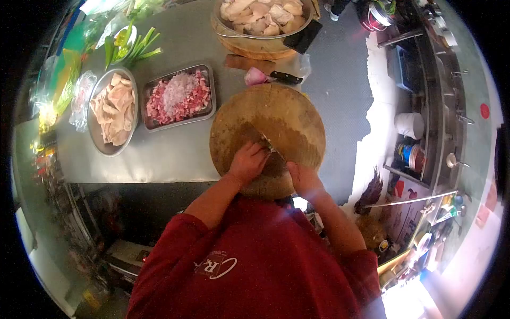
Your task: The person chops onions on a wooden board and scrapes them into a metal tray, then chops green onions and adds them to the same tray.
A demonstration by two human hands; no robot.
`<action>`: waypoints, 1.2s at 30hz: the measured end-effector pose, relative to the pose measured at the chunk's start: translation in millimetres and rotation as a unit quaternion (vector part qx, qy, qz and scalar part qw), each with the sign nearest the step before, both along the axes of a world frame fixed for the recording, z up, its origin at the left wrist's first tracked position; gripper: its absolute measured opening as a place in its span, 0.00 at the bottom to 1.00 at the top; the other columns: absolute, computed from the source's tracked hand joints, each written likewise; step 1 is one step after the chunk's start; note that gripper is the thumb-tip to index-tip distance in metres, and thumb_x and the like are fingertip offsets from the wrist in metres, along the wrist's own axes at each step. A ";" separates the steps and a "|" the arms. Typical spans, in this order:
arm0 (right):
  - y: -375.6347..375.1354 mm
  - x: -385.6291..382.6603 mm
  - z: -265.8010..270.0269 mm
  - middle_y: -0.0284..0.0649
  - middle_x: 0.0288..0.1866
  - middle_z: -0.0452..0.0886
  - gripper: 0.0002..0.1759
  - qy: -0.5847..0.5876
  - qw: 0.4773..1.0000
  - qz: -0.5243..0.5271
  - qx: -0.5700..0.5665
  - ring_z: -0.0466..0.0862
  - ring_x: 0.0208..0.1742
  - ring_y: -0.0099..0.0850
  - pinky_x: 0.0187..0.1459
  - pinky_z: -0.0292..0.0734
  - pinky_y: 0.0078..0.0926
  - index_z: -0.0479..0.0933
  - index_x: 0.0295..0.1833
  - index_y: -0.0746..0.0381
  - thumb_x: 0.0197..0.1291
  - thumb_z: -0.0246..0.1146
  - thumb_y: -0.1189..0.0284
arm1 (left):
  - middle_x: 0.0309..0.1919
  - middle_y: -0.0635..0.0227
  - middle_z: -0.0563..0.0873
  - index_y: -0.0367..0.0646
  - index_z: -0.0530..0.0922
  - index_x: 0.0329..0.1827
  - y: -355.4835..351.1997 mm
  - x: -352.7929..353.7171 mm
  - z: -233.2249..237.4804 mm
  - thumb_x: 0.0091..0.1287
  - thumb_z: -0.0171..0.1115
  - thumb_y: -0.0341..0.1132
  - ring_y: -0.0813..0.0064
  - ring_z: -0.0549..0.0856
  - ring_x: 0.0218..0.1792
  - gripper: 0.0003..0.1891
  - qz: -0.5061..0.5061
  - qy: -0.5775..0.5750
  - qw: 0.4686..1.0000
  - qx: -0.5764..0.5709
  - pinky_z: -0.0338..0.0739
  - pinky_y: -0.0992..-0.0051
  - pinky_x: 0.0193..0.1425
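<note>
A round wooden chopping block (300, 114) stands at the table's front edge, its surface partly dark and damp. My right hand (305, 179) is closed at the near end of a broad-bladed knife (274, 162), which lies slantwise over the block. To the left, my left hand (249, 162) rests on the block with its fingers bent and pressed together beside the blade. Small pale bits (267, 141) show along the blade by the fingertips; what they are is too small to tell. Whatever the left fingers hold is hidden.
Left of the block stand a metal tray (212, 101) of diced meat with white crystals and an oval bowl (137, 101) of pale meat pieces. Behind it lie a purple onion (256, 76) and a black-handled knife (287, 77). Farther back are a large meat-filled basin (218, 26) and green vegetables (144, 47).
</note>
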State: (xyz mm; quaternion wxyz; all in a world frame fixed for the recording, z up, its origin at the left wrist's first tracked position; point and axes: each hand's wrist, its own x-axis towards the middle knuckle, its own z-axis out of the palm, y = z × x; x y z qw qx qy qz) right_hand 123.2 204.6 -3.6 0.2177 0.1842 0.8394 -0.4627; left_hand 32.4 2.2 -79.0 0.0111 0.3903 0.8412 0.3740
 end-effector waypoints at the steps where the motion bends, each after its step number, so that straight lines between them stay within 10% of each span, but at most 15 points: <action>1: 0.9 3.5 -5.3 0.66 0.51 0.81 0.28 0.000 1.000 0.002 0.001 0.80 0.55 0.64 0.57 0.73 0.57 0.78 0.58 0.67 0.79 0.44 0.54 | 0.50 0.56 0.84 0.39 0.83 0.42 1.8 -1.7 1.9 0.61 0.71 0.30 0.52 0.83 0.53 0.09 0.002 0.000 1.000 0.001 0.80 0.55 0.58; 19: -4.4 4.3 25.6 0.63 0.43 0.84 0.28 0.030 0.992 0.096 0.076 0.82 0.45 0.66 0.48 0.77 0.61 0.77 0.58 0.64 0.79 0.43 0.52 | 0.47 0.60 0.85 0.39 0.85 0.43 -0.8 -1.5 -4.7 0.62 0.68 0.28 0.58 0.83 0.48 0.08 -0.010 0.046 0.999 -0.019 0.81 0.62 0.52; 27: 23.4 68.7 13.3 0.63 0.41 0.84 0.29 -0.177 0.962 0.148 0.146 0.84 0.44 0.65 0.49 0.79 0.61 0.74 0.68 0.58 0.78 0.42 0.51 | 0.45 0.62 0.85 0.40 0.85 0.42 4.1 -3.0 1.4 0.60 0.70 0.27 0.56 0.84 0.51 0.08 0.024 0.060 0.997 0.043 0.82 0.64 0.54; 36: 8.8 41.0 31.7 0.61 0.44 0.85 0.29 -0.074 0.991 0.081 0.079 0.83 0.47 0.65 0.51 0.78 0.61 0.77 0.64 0.60 0.79 0.41 0.51 | 0.44 0.59 0.86 0.39 0.85 0.38 2.1 -5.5 -3.5 0.59 0.73 0.29 0.53 0.84 0.50 0.07 0.008 0.051 0.998 0.043 0.82 0.58 0.55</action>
